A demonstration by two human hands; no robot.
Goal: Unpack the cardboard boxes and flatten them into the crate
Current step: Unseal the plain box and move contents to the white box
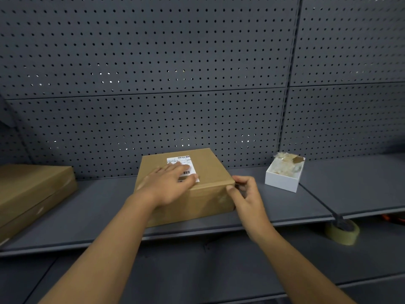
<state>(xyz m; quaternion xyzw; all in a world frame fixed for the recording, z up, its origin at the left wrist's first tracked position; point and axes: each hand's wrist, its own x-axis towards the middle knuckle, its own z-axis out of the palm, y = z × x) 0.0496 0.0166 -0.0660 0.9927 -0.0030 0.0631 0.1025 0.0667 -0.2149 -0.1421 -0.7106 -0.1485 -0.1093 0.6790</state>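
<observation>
Forearms: two, bare, entering from the bottom edge and converging on the shelf.

Left hand: fingers straight and spread, laid flat on top of the cardboard box, partly covering its white shipping label. Holds nothing.

Right hand: fingers curled, thumb and fingertips pinching at the box's near right top corner, where clear tape runs along the edge.

Cardboard box: brown, closed, flaps taped. Sits on the grey metal shelf, near its middle, back edge close to the pegboard. Turned slightly, so that its near right corner points toward the camera; the long axis cannot be told from this view. Label on the top face, toward the back, barcodes at its far and near ends.

Second cardboard box: brown, flat and wide, closed, at the left of the same shelf, well apart from the first, cut off by the picture's edge.

White open box: small, at the right of the shelf, near the held carton but apart from it; crumpled clear wrapping heaped in it, rising above its rim.

Tape roll: tan, lying flat on the lower shelf level at the right, below the upper shelf's front edge.

Pegboard: dark grey, perforated, in panels, backing the whole shelf.
</observation>
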